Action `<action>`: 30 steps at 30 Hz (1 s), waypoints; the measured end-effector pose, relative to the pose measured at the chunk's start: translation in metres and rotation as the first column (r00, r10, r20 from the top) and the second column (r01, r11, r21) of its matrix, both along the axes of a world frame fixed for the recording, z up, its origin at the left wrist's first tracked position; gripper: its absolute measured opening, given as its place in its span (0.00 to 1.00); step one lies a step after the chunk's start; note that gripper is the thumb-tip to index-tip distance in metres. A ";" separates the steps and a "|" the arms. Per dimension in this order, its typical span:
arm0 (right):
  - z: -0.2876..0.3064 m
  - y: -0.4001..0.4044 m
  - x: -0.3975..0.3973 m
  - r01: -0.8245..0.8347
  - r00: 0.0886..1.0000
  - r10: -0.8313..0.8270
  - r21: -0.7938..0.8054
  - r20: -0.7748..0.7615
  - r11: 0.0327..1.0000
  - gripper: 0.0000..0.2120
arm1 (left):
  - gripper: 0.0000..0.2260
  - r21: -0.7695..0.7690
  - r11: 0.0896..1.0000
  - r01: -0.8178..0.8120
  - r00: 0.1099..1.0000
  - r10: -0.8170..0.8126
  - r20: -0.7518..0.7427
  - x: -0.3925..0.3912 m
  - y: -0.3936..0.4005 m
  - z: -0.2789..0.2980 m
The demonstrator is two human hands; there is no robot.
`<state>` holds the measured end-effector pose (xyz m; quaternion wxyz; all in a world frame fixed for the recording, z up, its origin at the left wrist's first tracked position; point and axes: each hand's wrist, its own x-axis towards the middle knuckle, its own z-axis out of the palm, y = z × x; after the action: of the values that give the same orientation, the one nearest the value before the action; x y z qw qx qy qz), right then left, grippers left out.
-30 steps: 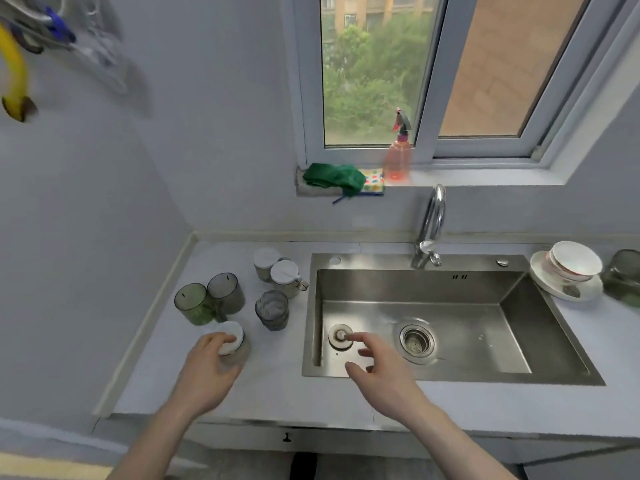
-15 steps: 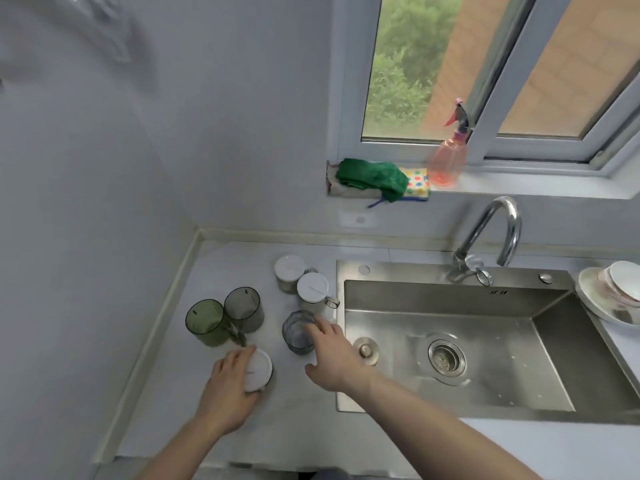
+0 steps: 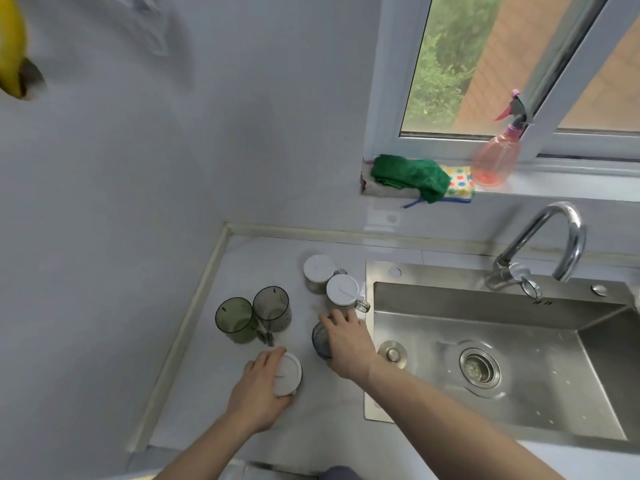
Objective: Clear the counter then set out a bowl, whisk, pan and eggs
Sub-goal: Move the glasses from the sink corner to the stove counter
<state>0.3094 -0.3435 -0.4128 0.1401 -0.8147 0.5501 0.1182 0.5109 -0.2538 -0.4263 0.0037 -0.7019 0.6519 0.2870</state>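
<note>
Left hand [image 3: 258,393] wraps a white-lidded jar [image 3: 288,374] near the counter's [image 3: 207,393] front edge, fingers curled round its lid and side. Right hand [image 3: 346,342] sits over a clear ribbed glass [image 3: 319,341] just left of the sink [image 3: 502,368], fingers curved down round its rim, grasping it; the hand hides most of the glass.

Crowding around: two smoky green translucent cups [image 3: 252,318] touching each other, toward the counter's left edge, just behind the left hand's jar. Two more white-lidded jars [image 3: 330,282] with metal clasps stand behind the right hand, near the sink's back-left corner; the nearer one almost touches the fingertips [image 3: 332,318].

Sink is brushed stainless steel, rectangular, with a round drain strainer [image 3: 479,368] and a loose round metal plug [image 3: 392,353] on its floor near the left wall. Curved chrome faucet [image 3: 543,247] at the sink's back edge.

Counter is pale, smooth, with a cream strip along the wall joins. On the window sill [image 3: 571,188] above: crumpled green cloth [image 3: 408,176], a dotted sponge [image 3: 459,183], a pink translucent spray bottle [image 3: 495,157]. Yellow blurred thing [image 3: 12,46] at top left, cannot tell what. No bowl, whisk, pan or eggs identifiable here.
</note>
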 end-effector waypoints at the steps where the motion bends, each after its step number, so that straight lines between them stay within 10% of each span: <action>1: 0.002 0.001 0.000 0.004 1.000 -0.005 -0.003 -0.011 1.000 0.41 | 0.38 0.002 1.000 0.003 1.000 -0.003 0.003 0.001 0.000 0.000; 15: 0.007 0.058 -0.032 0.240 0.935 -0.294 0.257 0.196 0.936 0.40 | 0.40 0.048 0.998 0.044 0.998 -0.046 0.041 0.000 -0.009 0.006; 25: 0.056 0.129 -0.109 0.513 0.687 -0.572 0.259 0.449 0.819 0.39 | 0.29 -0.072 0.986 -0.149 0.948 0.122 -0.293 -0.053 0.024 0.057; 30: 0.090 0.184 -0.172 0.633 0.563 -0.663 0.257 0.494 0.730 0.39 | 0.30 -0.074 0.996 0.040 0.938 -0.063 -0.340 -0.122 0.027 0.089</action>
<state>0.1376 -0.1596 -0.3230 0.3472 -0.5489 0.7412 -0.1695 0.3885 -0.2268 -0.3375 -0.1250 -0.6238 0.6699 0.3828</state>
